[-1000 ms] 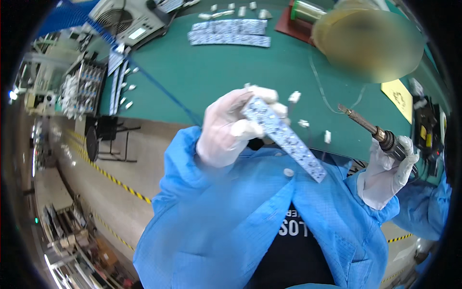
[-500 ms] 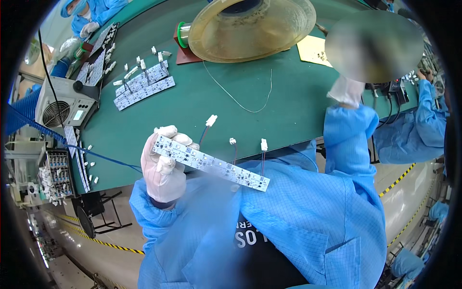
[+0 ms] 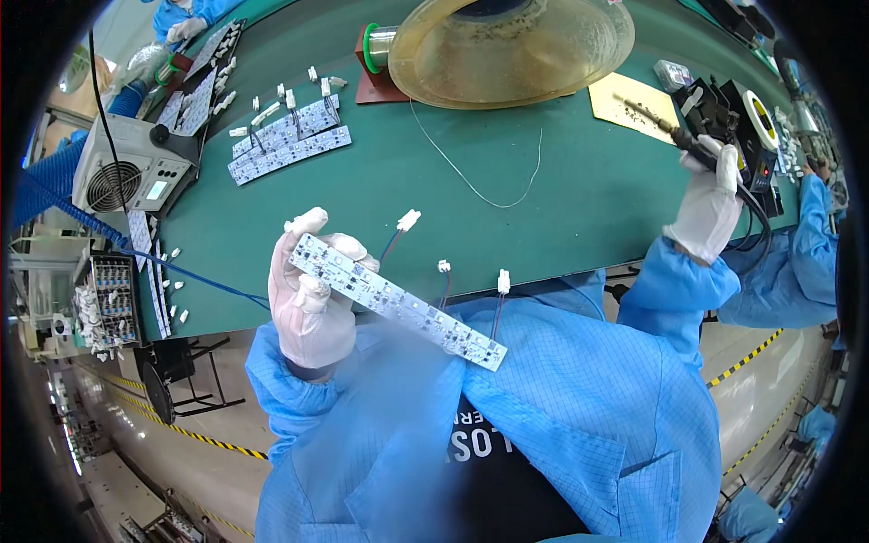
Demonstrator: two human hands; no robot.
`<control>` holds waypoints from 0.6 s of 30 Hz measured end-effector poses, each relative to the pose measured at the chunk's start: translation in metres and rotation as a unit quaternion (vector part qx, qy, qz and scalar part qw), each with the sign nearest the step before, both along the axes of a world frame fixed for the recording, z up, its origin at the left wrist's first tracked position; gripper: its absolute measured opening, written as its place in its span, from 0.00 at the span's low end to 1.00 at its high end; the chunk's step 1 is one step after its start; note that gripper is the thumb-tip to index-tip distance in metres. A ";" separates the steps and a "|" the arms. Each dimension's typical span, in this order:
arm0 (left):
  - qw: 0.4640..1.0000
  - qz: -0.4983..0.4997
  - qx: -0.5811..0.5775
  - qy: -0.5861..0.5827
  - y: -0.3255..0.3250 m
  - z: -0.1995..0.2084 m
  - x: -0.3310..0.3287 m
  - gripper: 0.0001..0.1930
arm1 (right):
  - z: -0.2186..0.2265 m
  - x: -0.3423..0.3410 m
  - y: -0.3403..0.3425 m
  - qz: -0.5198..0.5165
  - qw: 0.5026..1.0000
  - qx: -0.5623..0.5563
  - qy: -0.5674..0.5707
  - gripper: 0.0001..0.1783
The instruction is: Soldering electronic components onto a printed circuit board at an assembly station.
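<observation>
My left hand [image 3: 308, 317], in a white glove, grips one end of a long white circuit board strip [image 3: 394, 300], tilted down to the right over the table's front edge. Short wires with white connectors [image 3: 409, 220] stick out along the strip's far side. At the right, my gloved right hand [image 3: 708, 210] is closed round the handle of a soldering iron [image 3: 685, 141]. The iron points up and left, its slightly blurred tip over a yellow sheet [image 3: 625, 113], beside a black iron stand [image 3: 724, 113].
A thin solder wire [image 3: 463, 185] curves across the green table [image 3: 561, 226] from a spool [image 3: 382, 47]. Above it hangs a translucent yellowish hood [image 3: 507, 63]. More circuit strips [image 3: 290, 154] lie left, near a grey boxy unit [image 3: 131, 176]. Co-workers sit far left and right.
My right hand, partly covered by a blur before, has moved right and now shows a soldering iron in it. The strip in my left hand tilts more steeply. The view has shifted slightly.
</observation>
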State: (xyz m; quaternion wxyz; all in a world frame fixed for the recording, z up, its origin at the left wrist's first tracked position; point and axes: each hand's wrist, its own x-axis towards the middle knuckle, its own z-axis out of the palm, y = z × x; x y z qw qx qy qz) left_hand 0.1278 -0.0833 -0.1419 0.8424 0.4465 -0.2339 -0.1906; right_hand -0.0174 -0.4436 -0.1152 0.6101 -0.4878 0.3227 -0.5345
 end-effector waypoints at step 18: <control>0.998 -0.059 0.019 -0.002 -0.001 0.001 -0.004 0.34 | -0.030 0.014 0.020 0.117 0.991 -0.031 0.064 0.26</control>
